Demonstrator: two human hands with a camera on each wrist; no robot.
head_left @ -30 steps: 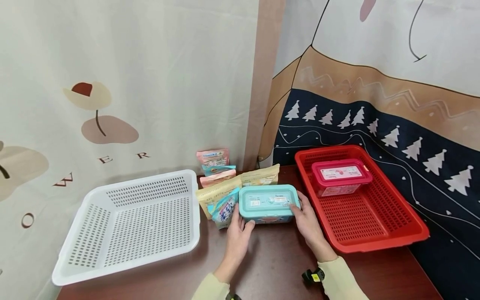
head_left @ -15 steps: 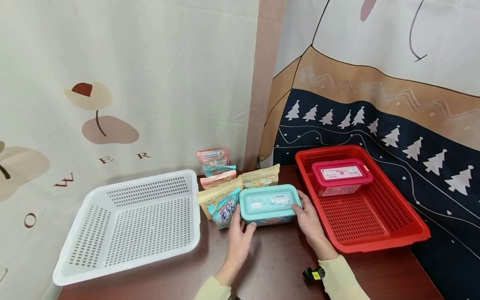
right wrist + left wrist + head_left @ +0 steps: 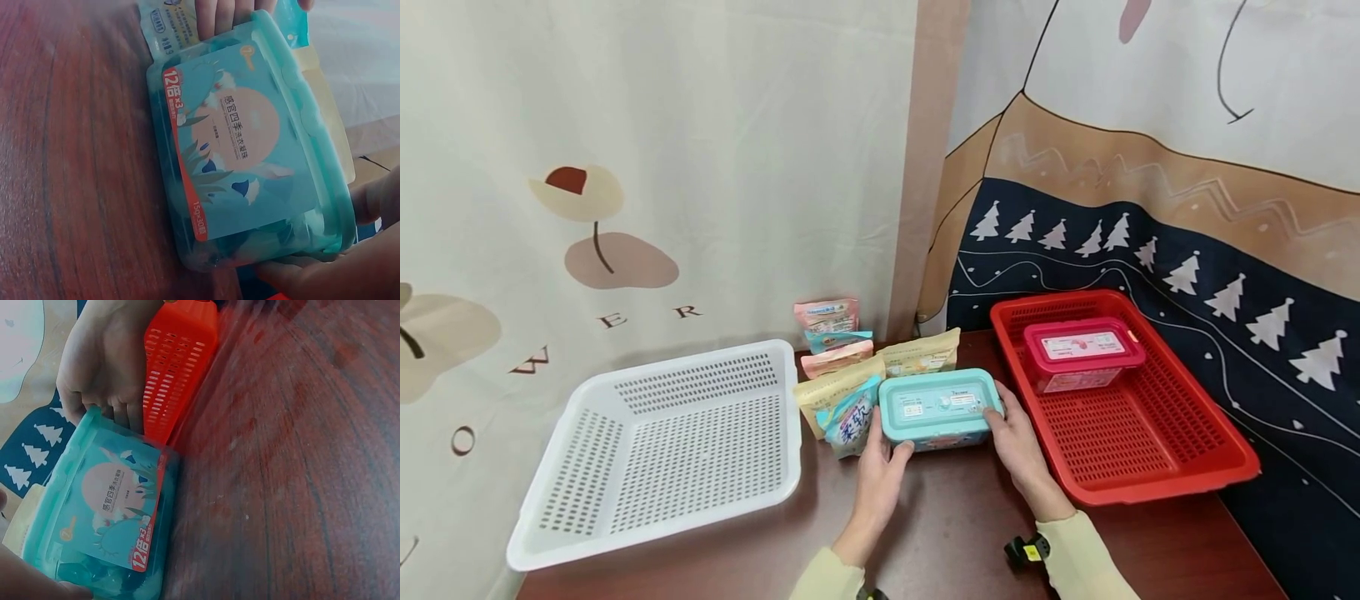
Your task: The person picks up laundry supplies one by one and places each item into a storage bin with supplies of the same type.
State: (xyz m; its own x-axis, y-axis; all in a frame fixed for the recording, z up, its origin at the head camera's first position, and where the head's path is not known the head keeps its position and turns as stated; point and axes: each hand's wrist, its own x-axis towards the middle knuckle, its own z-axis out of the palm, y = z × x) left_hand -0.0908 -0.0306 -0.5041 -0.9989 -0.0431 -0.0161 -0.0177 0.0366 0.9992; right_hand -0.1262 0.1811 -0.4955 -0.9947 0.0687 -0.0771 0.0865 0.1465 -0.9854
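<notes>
A teal lidded plastic box of laundry pods (image 3: 938,407) sits on the dark red tabletop between both hands. My left hand (image 3: 880,475) holds its left end, the thumb on the front near the corner. The right hand (image 3: 1022,450) grips the other end, its thumb on the lid's edge. In the right wrist view the box's printed front label (image 3: 234,137) faces the camera, with clear plastic around it. A blue pouch (image 3: 853,423) stands close against the left fingers. Part of the left hand's fingers is hidden behind the box.
To the left lies a white perforated basket (image 3: 796,450). A red basket (image 3: 1187,483) on the right holds a pink lidded box (image 3: 1078,357). Yellow pouches (image 3: 827,390) and pink pouches (image 3: 826,315) stand behind the teal box, before the curtain (image 3: 737,167).
The laundry pod box has turned slightly, its left front corner coming a little nearer. My left hand has shifted slightly rightward with it; the right hand stays almost in place.
</notes>
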